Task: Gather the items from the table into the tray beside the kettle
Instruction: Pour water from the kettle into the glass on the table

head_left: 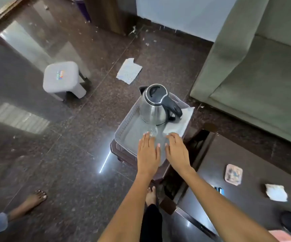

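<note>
Reaching over the grey perforated plastic tray [123,130], the left hand [148,151] and right hand [176,151] lay flat with fingers straight, holding nothing. A clear drinking glass [152,131] stood near the tray's middle, at the left fingertips. Beside it stood the steel kettle [156,105], against a white napkin [179,123] at the tray's right edge. A patterned square coaster [233,174] and folded white paper [276,192] lay on the dark table [246,154].
</note>
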Tool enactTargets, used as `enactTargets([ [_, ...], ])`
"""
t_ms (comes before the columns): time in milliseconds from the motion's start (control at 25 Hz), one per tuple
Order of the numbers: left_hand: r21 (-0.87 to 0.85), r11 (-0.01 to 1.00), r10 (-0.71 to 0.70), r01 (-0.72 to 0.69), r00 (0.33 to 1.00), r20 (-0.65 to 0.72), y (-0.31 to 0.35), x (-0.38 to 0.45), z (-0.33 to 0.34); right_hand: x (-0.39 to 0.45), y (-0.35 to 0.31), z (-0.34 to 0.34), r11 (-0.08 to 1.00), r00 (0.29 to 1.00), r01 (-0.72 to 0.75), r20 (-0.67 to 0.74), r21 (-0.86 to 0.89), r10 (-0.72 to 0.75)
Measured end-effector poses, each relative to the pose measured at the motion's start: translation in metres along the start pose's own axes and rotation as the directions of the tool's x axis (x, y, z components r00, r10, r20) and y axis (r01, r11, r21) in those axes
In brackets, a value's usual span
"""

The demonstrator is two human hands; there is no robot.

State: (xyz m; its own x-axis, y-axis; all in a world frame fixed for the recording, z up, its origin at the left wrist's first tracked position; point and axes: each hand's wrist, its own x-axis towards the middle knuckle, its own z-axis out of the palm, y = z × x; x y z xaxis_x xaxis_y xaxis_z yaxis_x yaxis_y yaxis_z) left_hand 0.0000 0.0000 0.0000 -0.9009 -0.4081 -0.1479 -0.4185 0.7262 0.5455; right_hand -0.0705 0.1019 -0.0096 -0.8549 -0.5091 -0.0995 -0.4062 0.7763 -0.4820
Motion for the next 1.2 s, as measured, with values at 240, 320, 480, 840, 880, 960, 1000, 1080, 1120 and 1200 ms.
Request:
enactTargets([
  [240,-0.064,0.991,-0.118,0.119,0.993,0.024,-0.038,0.031,0.004,0.05,-0.014,0.035,0.986,0.969,-0.141,0.192,-0.086,0.155],
  [320,-0.075,0.989,-0.124,0.126,0.992,0.029,-0.044,0.039,0.006,0.059,-0.014,0.042,0.982,0.952,-0.164,0.245,-0.095,0.183],
  [480,-0.136,0.978,-0.144,0.155,0.986,0.086,-0.05,0.051,0.011,0.067,-0.01,0.055,0.984,0.934,-0.169,0.312,-0.05,0.176],
  [840,-0.306,0.905,-0.234,0.296,0.946,0.224,-0.065,0.069,0.005,0.067,-0.003,0.055,0.968,0.968,-0.131,0.24,0.216,0.077],
  [880,-0.342,0.889,-0.235,0.304,0.945,0.228,-0.066,0.069,0.003,0.067,-0.001,0.053,0.968,0.967,-0.119,0.248,0.221,0.062],
  [960,-0.405,0.866,-0.215,0.292,0.95,0.226,-0.065,0.071,-0.002,0.064,0.001,0.047,0.96,0.969,-0.094,0.246,0.262,0.027],
  [1000,-0.424,0.86,-0.203,0.285,0.952,0.227,-0.064,0.07,-0.005,0.062,0.001,0.041,0.956,0.973,-0.074,0.233,0.284,0.007],
  [1080,-0.433,0.86,-0.179,0.269,0.955,0.238,-0.06,0.07,-0.013,0.061,-0.002,0.029,0.948,0.976,-0.029,0.215,0.317,-0.042],
  [1120,-0.44,0.86,-0.165,0.258,0.957,0.238,-0.057,0.069,-0.019,0.06,-0.004,0.023,0.944,0.975,-0.003,0.212,0.329,-0.071],
  [1200,-0.446,0.869,-0.127,0.213,0.968,0.215,-0.052,0.067,-0.029,0.059,-0.004,0.012,0.935,0.969,0.051,0.21,0.352,-0.132],
])
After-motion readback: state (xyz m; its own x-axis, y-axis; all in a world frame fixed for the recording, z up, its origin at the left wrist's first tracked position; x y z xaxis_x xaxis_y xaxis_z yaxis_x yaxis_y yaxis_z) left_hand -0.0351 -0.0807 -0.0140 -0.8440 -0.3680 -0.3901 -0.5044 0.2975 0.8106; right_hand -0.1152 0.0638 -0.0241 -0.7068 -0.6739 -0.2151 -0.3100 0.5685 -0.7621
